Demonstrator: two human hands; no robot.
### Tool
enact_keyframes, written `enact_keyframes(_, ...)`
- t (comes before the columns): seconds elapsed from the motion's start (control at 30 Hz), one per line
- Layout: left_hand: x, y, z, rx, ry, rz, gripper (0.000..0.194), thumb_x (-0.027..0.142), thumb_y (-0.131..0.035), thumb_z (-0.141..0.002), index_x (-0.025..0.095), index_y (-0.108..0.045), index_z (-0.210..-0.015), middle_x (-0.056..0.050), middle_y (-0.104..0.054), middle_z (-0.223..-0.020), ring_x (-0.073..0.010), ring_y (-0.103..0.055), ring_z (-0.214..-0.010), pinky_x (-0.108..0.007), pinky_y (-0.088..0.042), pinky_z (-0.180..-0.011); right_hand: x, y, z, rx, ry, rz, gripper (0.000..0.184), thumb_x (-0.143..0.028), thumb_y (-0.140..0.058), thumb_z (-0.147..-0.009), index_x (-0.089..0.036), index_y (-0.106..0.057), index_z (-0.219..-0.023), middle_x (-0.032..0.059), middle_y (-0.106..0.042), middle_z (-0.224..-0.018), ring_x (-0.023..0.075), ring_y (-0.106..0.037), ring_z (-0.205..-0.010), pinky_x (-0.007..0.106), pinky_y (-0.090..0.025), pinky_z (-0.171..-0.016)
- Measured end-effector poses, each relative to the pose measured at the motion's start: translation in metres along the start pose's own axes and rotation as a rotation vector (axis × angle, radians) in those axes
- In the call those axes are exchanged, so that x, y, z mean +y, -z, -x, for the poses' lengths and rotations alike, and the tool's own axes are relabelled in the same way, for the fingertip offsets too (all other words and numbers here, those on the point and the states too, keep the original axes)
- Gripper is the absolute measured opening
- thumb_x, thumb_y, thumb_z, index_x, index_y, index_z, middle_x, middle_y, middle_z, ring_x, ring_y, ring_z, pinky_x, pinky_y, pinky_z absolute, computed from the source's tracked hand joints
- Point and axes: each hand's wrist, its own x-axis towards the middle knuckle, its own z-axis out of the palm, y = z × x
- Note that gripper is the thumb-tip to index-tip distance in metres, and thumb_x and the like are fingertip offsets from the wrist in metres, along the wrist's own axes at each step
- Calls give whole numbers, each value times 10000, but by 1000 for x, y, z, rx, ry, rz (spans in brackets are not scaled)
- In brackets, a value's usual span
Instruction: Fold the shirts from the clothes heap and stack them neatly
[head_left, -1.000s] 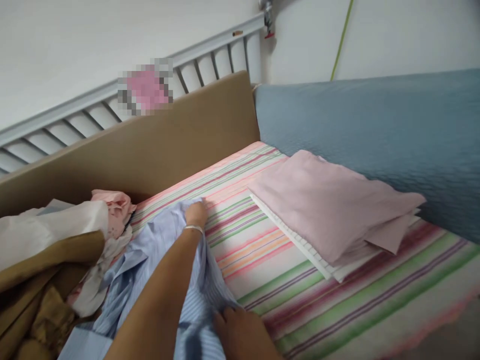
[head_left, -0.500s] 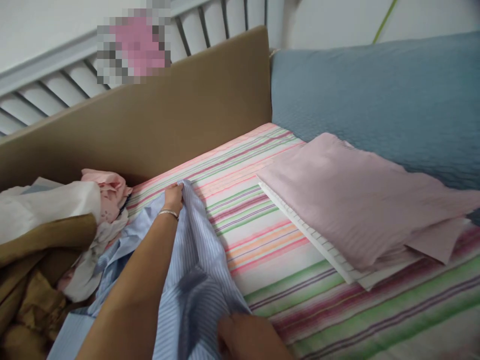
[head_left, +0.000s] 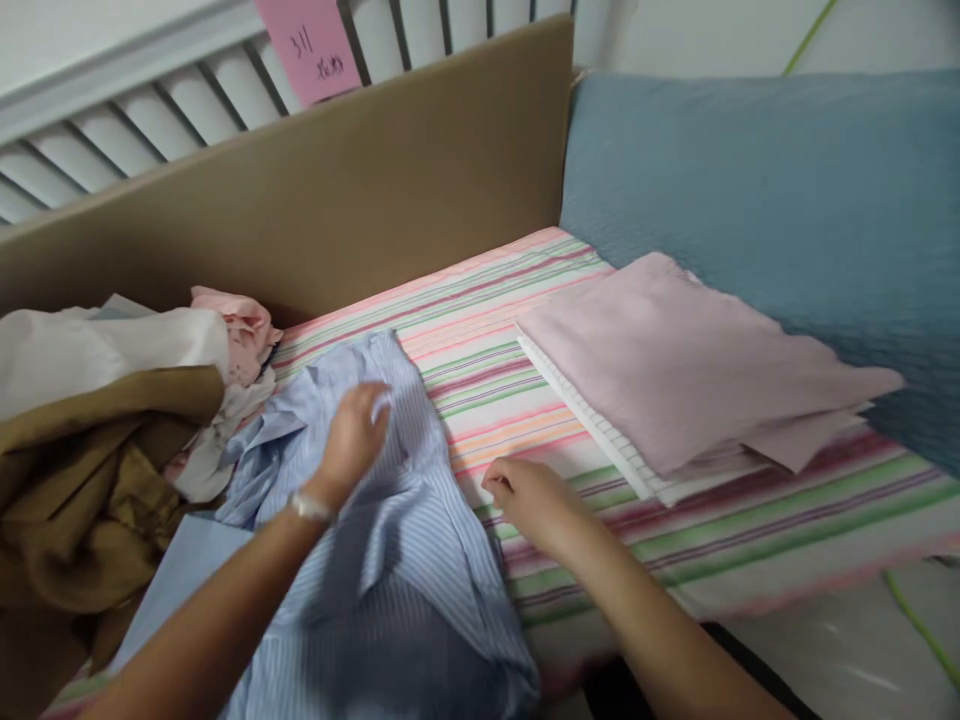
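Note:
A light blue striped shirt (head_left: 390, 560) lies spread on the striped bed sheet (head_left: 675, 545). My left hand (head_left: 356, 435) rests on the shirt's upper part, fingers loosely curled and blurred, a bracelet on the wrist. My right hand (head_left: 529, 495) sits at the shirt's right edge on the sheet, fingers curled as if pinching the fabric edge. A folded pink cloth (head_left: 690, 365) lies on a white ribbed sheet (head_left: 600, 435) to the right.
A heap of white, pink and brown clothes (head_left: 112, 420) is piled at the left. A brown cardboard panel (head_left: 337, 190) stands behind the bed, with a pink note above. A blue quilt (head_left: 787, 190) lies at the back right.
My left hand let go of the shirt's far corner and came back over its middle. My right hand moved up and right to the shirt's edge. The view tilted down.

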Motion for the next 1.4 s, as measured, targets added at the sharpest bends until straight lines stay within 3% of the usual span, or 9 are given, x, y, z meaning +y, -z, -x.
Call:
enact_keyframes(0.13, 83, 8, 131, -340, -502, 95, 370, 150, -422, -869, 232, -480, -1225, -43, -601, -1163, -176, -514, -1083, -335, -388, -947, 2, 2, 2, -39, -23, 9, 201, -213, -452, -822, -188, -639, -751, 17, -655, -733, 115, -547, -611, 228, -304, -555)
enact_keyframes(0.23, 123, -2, 180, -316, -505, 23, 362, 157, -412, -883, 203, -490, -1234, -67, -610, -1153, -206, -532, -1046, -375, -397, -922, -3, -3, 4, 31, 36, 2, 196, -205, -455, -824, -187, -645, -781, 18, -665, -754, 118, -562, -655, 224, -338, -595)
enact_keyframes(0.4, 128, -1, 185, -140, -338, 118, 225, 161, -403, -892, 199, -616, -952, -48, -639, -806, -167, -555, -723, -323, -450, -667, -12, -10, 9, 259, 199, -39, 208, -202, -438, -851, -193, -642, -890, 30, -676, -860, 134, -581, -800, 217, -385, -704)
enact_keyframes(0.67, 109, -8, 202, -113, -497, 213, 233, 219, -462, -872, 213, -587, -1069, -96, -659, -1027, -205, -594, -1007, -331, -520, -791, -36, -40, 32, 279, 571, -45, 224, -170, -416, -867, -182, -630, -934, 39, -649, -915, 134, -570, -891, 226, -382, -804)
enact_keyframes(0.73, 107, -5, 195, -164, -478, 288, 218, 223, -488, -847, 221, -602, -1032, -71, -688, -943, -179, -638, -890, -287, -537, -736, -38, -49, 33, 180, 575, -64, 218, -170, -432, -855, -189, -645, -898, 26, -666, -879, 129, -585, -856, 220, -389, -772)
enact_keyframes(0.83, 100, 15, 167, -203, -180, 389, 170, 246, -470, -858, 242, -629, -918, -26, -695, -821, -140, -648, -752, -243, -536, -675, -36, -54, 29, 54, 428, -57, 192, -178, -476, -810, -182, -668, -804, 26, -686, -786, 139, -609, -759, 222, -395, -673)
enact_keyframes(0.93, 84, 22, 120, -115, 20, 318, 255, 296, -405, -900, 234, -622, -1020, -57, -684, -998, -168, -627, -937, -315, -514, -834, -34, -55, 26, -29, 324, -68, 175, -186, -503, -775, -173, -678, -774, 41, -691, -728, 146, -615, -686, 220, -381, -595)
enact_keyframes(1.2, 17, -59, -16, -232, 113, -230, 484, 376, -456, -868, 131, -457, -1286, -142, -411, -1398, -250, -302, -1329, -428, -286, -1070, -32, -69, 20, -215, 234, -122, 196, -166, -503, -714, -220, -691, -703, -5, -672, -602, 117, -581, -528, 200, -355, -511)
enact_keyframes(1.4, -39, -57, -87, -98, 460, -322, 338, 322, -442, -844, 100, -589, -1053, -224, -599, -1124, -323, -504, -1149, -480, -372, -930, -25, -72, 5, -289, 181, -132, 199, -209, -564, -686, -288, -725, -772, -12, -708, -753, 147, -617, -688, 208, -399, -582)
